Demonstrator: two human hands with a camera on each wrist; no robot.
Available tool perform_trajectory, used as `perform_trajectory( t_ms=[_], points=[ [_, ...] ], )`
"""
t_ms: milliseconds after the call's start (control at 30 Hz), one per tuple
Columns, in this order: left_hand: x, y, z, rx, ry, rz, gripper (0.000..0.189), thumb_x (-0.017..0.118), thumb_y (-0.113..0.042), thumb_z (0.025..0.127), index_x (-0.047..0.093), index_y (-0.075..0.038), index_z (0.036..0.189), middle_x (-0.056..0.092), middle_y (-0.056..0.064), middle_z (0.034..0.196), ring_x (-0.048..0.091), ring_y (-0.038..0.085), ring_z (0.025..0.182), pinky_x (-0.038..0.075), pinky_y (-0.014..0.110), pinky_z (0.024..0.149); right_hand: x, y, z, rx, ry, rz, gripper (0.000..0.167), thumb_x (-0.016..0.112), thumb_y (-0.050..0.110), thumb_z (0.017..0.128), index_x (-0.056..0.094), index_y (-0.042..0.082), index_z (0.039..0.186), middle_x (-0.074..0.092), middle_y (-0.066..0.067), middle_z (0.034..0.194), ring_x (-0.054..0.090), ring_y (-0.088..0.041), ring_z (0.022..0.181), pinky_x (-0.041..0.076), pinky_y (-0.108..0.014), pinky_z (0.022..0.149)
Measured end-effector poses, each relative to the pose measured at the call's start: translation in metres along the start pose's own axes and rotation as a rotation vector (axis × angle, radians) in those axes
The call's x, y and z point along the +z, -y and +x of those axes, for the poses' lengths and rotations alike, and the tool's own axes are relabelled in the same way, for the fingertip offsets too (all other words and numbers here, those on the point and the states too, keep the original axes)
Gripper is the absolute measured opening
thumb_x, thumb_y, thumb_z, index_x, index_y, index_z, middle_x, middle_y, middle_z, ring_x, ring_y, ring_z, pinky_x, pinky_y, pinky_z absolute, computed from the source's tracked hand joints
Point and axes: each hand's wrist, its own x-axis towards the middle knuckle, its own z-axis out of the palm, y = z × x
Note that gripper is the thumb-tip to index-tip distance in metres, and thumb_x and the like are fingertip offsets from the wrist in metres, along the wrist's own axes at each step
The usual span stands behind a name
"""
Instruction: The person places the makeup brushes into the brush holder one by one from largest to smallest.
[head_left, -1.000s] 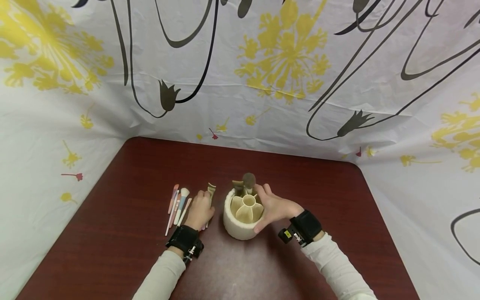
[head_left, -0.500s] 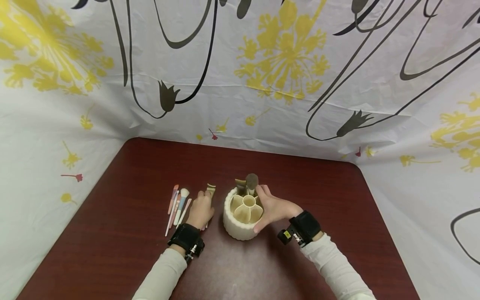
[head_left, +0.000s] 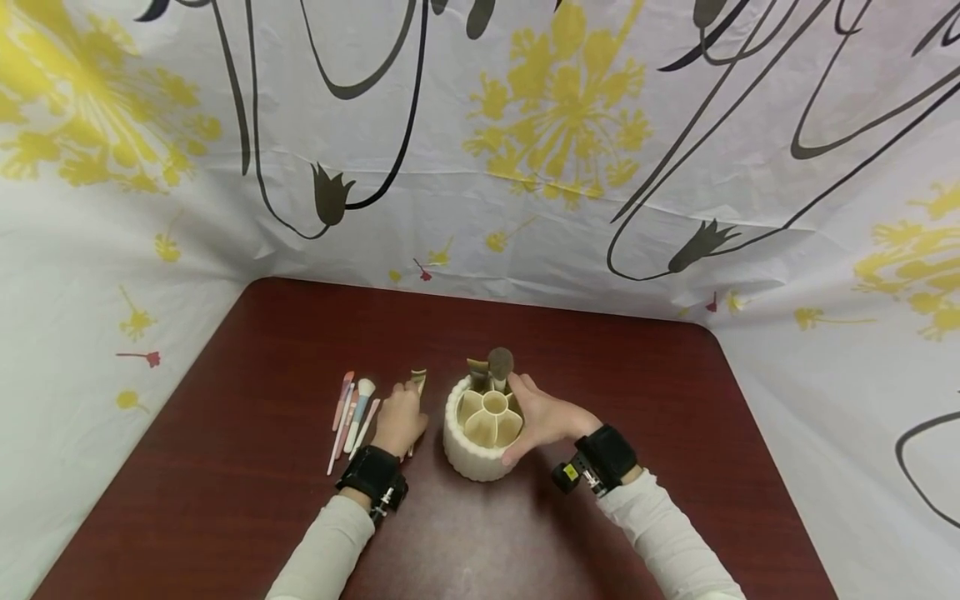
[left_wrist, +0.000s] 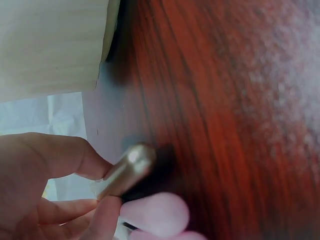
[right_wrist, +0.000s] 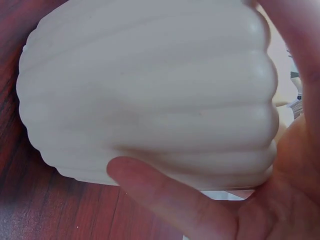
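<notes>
My left hand (head_left: 400, 419) pinches a makeup brush (head_left: 418, 380) with a gold, slightly curved end. In the left wrist view the gold handle (left_wrist: 131, 167) lies between thumb and fingertips, low over the table. Rounded pink handle ends (left_wrist: 157, 214) sit right beside it. A cream, ribbed brush holder (head_left: 471, 457) stands upright to the right, with petal-shaped compartments. My right hand (head_left: 551, 417) grips its right side, and the thumb (right_wrist: 150, 185) presses along the ribbed wall. A fluffy brown brush (head_left: 500, 363) and a gold-toned brush (head_left: 477, 367) stand in the rear compartments.
Several pink, white and blue makeup brushes (head_left: 354, 412) lie in a loose row left of my left hand. The dark red wooden table (head_left: 600, 350) meets a white patterned cloth (head_left: 420, 233) at the back and sides.
Both hands stay in nearly the same places. The brushes in the holder tilt slightly to the right between the first frames. The head view has shifted a little.
</notes>
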Motion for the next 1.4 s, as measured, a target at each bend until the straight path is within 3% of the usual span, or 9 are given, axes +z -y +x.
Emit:
perform_trajectory(
  t_ms=[200, 433, 700, 933, 1267, 1400],
  points=[
    [-0.001, 0.0, -0.001, 0.005, -0.039, 0.026, 0.034, 0.067, -0.005, 0.068, 0.054, 0.013, 0.095, 0.054, 0.022, 0.079, 0.055, 0.032, 0.057, 0.048, 0.038, 0.048, 0.001, 0.0, 0.0, -0.016, -0.016, -0.002, 0.124, 0.086, 0.041, 0.05, 0.011, 0.013, 0.144, 0.01, -0.022, 0.146, 0.001, -0.04, 0.135, 0.025, -0.055, 0.102],
    [0.0, 0.002, -0.003, 0.043, -0.121, 0.004, 0.023, 0.065, -0.002, 0.069, 0.055, 0.009, 0.087, 0.052, 0.018, 0.072, 0.053, 0.03, 0.053, 0.045, 0.037, 0.046, 0.002, -0.001, 0.0, 0.01, -0.007, 0.001, 0.126, 0.086, 0.041, 0.051, 0.007, 0.012, 0.145, 0.003, -0.022, 0.148, -0.004, -0.04, 0.135, 0.02, -0.056, 0.103],
    [-0.002, -0.001, -0.005, 0.061, -0.206, -0.056, 0.027, 0.068, 0.0, 0.068, 0.056, 0.01, 0.091, 0.053, 0.018, 0.074, 0.055, 0.032, 0.058, 0.046, 0.039, 0.05, 0.004, -0.002, 0.0, 0.014, -0.013, -0.006, 0.126, 0.086, 0.041, 0.051, 0.007, 0.008, 0.145, 0.004, -0.024, 0.148, -0.003, -0.04, 0.135, 0.021, -0.055, 0.104],
    [-0.004, -0.002, -0.005, 0.043, -0.198, -0.107, 0.037, 0.067, -0.002, 0.071, 0.057, 0.01, 0.104, 0.056, 0.022, 0.088, 0.057, 0.031, 0.064, 0.048, 0.038, 0.053, 0.004, -0.001, 0.0, 0.005, -0.026, -0.004, 0.127, 0.086, 0.041, 0.05, 0.007, 0.009, 0.145, 0.006, -0.024, 0.147, 0.002, -0.037, 0.136, 0.025, -0.052, 0.103],
    [-0.015, -0.01, -0.009, 0.047, -0.211, -0.188, 0.037, 0.067, -0.001, 0.072, 0.053, 0.008, 0.105, 0.054, 0.021, 0.088, 0.054, 0.028, 0.063, 0.046, 0.034, 0.05, 0.003, 0.0, 0.0, -0.015, -0.041, -0.006, 0.125, 0.086, 0.043, 0.049, 0.011, 0.011, 0.144, 0.015, -0.023, 0.144, 0.011, -0.035, 0.135, 0.029, -0.05, 0.101],
    [-0.023, -0.014, -0.011, 0.046, -0.211, -0.223, 0.038, 0.068, -0.002, 0.072, 0.053, 0.007, 0.106, 0.054, 0.021, 0.091, 0.056, 0.029, 0.067, 0.048, 0.036, 0.054, 0.003, 0.001, -0.001, -0.005, -0.036, -0.011, 0.125, 0.086, 0.043, 0.05, 0.01, 0.01, 0.144, 0.011, -0.023, 0.145, 0.006, -0.037, 0.136, 0.026, -0.051, 0.102]
  ],
)
